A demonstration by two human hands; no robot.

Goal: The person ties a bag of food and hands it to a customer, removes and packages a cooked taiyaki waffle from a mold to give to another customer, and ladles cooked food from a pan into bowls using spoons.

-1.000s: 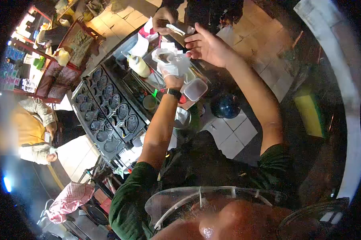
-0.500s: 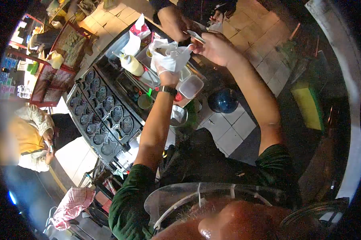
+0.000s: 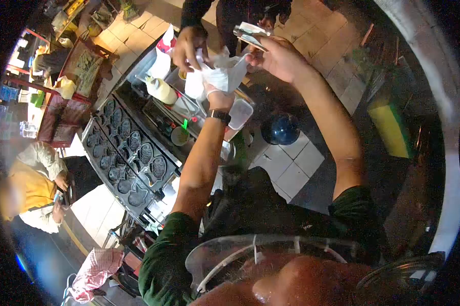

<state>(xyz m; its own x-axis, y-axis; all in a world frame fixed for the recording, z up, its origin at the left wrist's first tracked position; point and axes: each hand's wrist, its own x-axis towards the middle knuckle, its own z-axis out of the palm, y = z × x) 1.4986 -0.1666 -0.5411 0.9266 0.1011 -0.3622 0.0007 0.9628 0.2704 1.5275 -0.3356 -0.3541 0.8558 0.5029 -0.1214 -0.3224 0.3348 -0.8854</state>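
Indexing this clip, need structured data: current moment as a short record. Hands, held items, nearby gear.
left hand: grips white bag
right hand: holds folded paper, perhaps banknotes; beside the bag, contact unclear
other person's hand: at the bag's edge
watch: on left wrist, dark
moulds: fish-shaped, in rows, picture-left of left forearm
bottle: pale yellow, picture-left of the bag
tub: just picture-right of the watch
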